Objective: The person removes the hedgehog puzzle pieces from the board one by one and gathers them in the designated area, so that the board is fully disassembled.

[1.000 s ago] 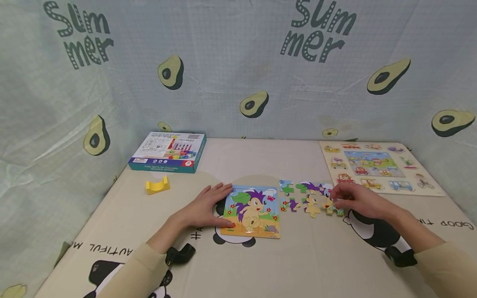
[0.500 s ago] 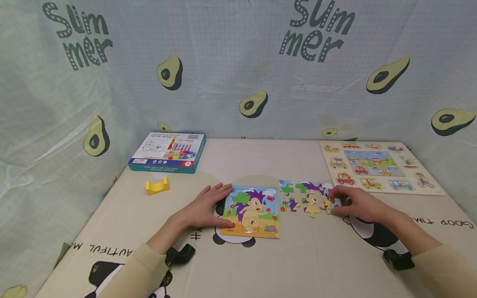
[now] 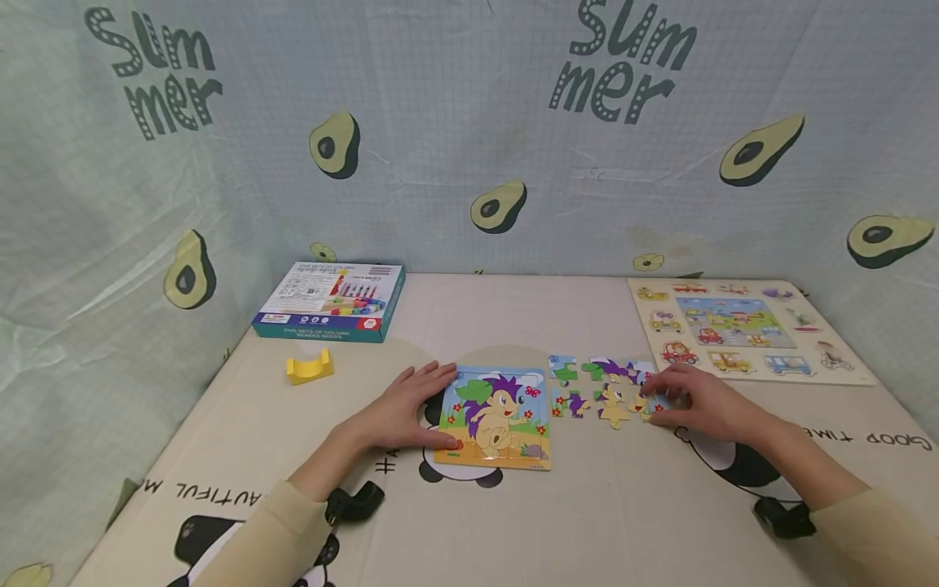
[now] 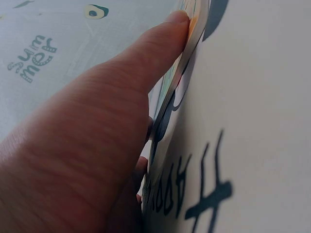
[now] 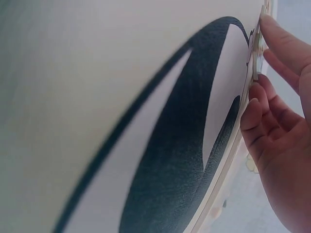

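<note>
My left hand (image 3: 409, 410) lies with spread fingers at the left edge of a hedgehog picture puzzle board (image 3: 502, 420). Its thumb rests on the board's lower left corner, seen close up in the left wrist view. To the right of the board, loose jigsaw pieces (image 3: 613, 405) with parts of the same hedgehog lie in two rows. My right hand (image 3: 700, 399) pinches a jigsaw piece with a red flower (image 3: 658, 403) at the right end of the lower row. In the right wrist view, thumb and fingers sit at opposite edges of the thin piece (image 5: 256, 56).
A teal-edged box (image 3: 330, 302) lies at the back left, with a yellow curved block (image 3: 310, 367) in front of it. At the back right is a wooden vehicle puzzle board (image 3: 829, 326). A printed cloth covers table and wall.
My right hand has shifted slightly toward me, with its fingers resettled around the flower piece, which now sits close against its neighbour. The left hand and the hedgehog board stay put.
</note>
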Available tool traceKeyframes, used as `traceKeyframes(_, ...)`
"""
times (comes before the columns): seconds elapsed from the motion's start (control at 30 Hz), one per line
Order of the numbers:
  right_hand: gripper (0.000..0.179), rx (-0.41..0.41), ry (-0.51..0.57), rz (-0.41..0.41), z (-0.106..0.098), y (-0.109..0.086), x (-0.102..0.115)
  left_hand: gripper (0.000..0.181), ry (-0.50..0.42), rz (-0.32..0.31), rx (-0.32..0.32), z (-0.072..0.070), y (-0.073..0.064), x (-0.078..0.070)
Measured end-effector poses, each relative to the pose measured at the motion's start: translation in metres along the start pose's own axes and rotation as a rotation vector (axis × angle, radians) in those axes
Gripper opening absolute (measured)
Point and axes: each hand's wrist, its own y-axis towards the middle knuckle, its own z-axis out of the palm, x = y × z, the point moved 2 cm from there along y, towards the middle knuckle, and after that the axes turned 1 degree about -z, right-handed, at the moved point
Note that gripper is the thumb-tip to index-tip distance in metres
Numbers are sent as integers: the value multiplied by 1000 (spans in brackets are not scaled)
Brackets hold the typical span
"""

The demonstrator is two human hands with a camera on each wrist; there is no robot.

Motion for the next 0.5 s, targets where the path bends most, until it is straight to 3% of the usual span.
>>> traceKeyframes(0.5, 30, 20, 7, -13, 0, -1, -4, 101, -1, -1, -2, -1, -1, -1)
